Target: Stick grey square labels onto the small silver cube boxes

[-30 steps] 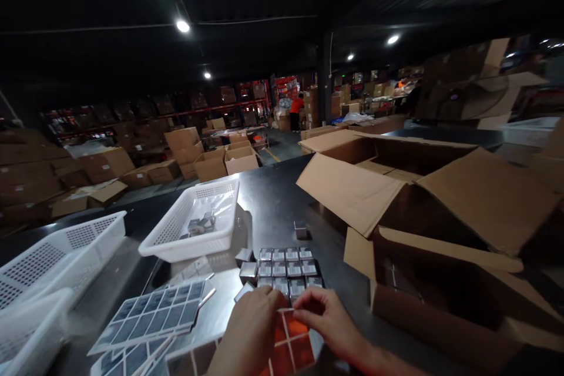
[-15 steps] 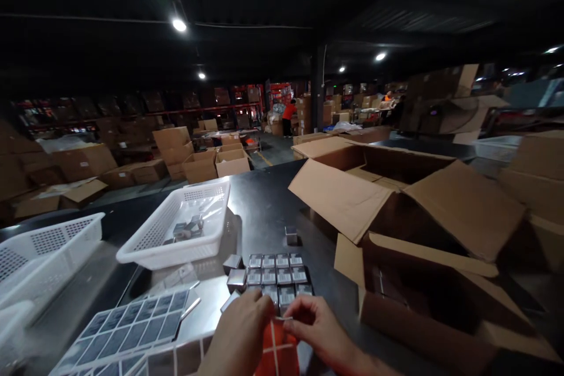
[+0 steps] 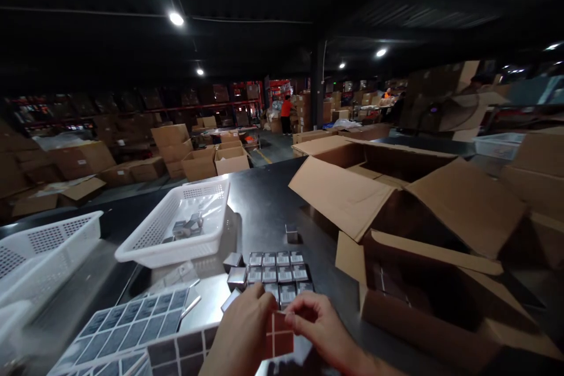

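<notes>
1. Here, the left hand (image 3: 240,335) and right hand (image 3: 319,329) meet low over the dark table (image 3: 268,200), fingers closed on a red sticker sheet (image 3: 279,333) pinched between them.
2. Just beyond lies a block of small grey boxes (image 3: 277,273), apparently labelled.
3. A white basket (image 3: 176,232) sits further left; an open carton (image 3: 423,305) stands right.
</notes>
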Available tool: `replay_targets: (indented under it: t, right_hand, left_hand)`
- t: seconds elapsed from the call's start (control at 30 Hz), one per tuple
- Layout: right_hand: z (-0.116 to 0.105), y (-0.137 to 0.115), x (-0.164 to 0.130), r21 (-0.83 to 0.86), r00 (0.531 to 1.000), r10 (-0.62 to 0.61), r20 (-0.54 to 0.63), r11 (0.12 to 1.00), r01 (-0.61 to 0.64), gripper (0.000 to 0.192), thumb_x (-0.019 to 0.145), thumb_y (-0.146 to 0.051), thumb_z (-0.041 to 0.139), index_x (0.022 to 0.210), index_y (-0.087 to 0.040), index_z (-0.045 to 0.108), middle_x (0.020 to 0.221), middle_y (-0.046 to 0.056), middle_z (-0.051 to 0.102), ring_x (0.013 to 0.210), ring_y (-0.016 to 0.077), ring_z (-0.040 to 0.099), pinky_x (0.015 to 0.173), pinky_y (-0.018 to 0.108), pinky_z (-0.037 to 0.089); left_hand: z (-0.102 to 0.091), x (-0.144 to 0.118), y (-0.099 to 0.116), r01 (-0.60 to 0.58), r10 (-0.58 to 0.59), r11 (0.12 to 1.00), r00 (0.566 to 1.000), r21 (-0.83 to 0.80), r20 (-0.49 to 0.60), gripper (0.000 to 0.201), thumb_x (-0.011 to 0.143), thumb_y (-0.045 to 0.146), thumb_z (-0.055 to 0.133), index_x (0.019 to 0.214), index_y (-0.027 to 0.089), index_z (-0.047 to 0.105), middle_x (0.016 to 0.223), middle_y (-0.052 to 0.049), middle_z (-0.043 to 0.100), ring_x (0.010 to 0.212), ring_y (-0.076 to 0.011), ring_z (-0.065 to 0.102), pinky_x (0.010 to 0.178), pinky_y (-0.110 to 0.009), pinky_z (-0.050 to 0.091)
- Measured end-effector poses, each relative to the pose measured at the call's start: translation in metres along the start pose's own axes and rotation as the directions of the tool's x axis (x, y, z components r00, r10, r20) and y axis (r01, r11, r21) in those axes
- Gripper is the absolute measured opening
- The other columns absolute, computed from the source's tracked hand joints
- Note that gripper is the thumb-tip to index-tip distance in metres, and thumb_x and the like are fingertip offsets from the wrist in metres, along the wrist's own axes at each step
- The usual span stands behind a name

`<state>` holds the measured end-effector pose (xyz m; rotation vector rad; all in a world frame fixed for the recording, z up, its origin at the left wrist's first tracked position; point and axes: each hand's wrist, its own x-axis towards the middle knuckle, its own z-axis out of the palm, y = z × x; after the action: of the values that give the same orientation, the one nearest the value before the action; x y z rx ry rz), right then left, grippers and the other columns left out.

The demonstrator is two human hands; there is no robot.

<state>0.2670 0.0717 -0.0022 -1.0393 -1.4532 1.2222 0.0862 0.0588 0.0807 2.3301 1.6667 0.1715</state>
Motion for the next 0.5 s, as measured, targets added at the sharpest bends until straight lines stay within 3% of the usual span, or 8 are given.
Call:
replay_targets:
  t: [0.13, 0.27, 0.5]
  right_hand:
    - [-0.0037, -0.0025, 0.0014, -0.043, 0.996, -0.074, -0.050, 0.996, 0.072, 0.039, 0.074, -0.054, 0.081, 0.087, -0.018, 0.082, 0.090, 0.009, 0.069, 0.084, 0.0215, 0.064, 0.076, 0.032, 0.049]
    - [-0.0042, -0.0038, 0.0012, -0.028, 0.995, -0.089, -0.052, 0.996, 0.088, 0.025, 0.072, -0.039, 0.082, 0.087, -0.019, 0.083, 0.092, 0.008, 0.069, 0.086, 0.0219, 0.066, 0.076, 0.032, 0.049]
    - [-0.0012, -0.0030, -0.0010, -0.015, 1.000, 0.010, 0.004, 1.000, -0.009, 0.021, 0.068, -0.025, 0.079, 0.088, -0.018, 0.082, 0.087, 0.007, 0.074, 0.086, 0.0242, 0.069, 0.083, 0.036, 0.052]
  left_hand:
    - [0.0049, 0.0009, -0.0030, -0.037, 0.036, 0.997, 0.999, -0.067, -0.015, 0.015, 0.086, 0.019, 0.065, 0.097, 0.023, 0.074, 0.113, -0.007, 0.069, 0.095, -0.0193, 0.069, 0.082, -0.027, 0.050]
    - [0.0048, 0.0016, -0.0017, -0.060, 0.060, 0.996, 0.998, -0.071, 0.002, 0.015, 0.079, 0.023, 0.076, 0.095, 0.023, 0.076, 0.108, -0.007, 0.068, 0.091, -0.0195, 0.069, 0.084, -0.026, 0.052]
    - [-0.0001, 0.0005, 0.0021, -0.055, 0.058, 0.998, 0.994, -0.037, 0.087, 0.017, 0.087, 0.019, 0.069, 0.101, 0.024, 0.079, 0.109, -0.007, 0.068, 0.092, -0.0201, 0.070, 0.082, -0.027, 0.050]
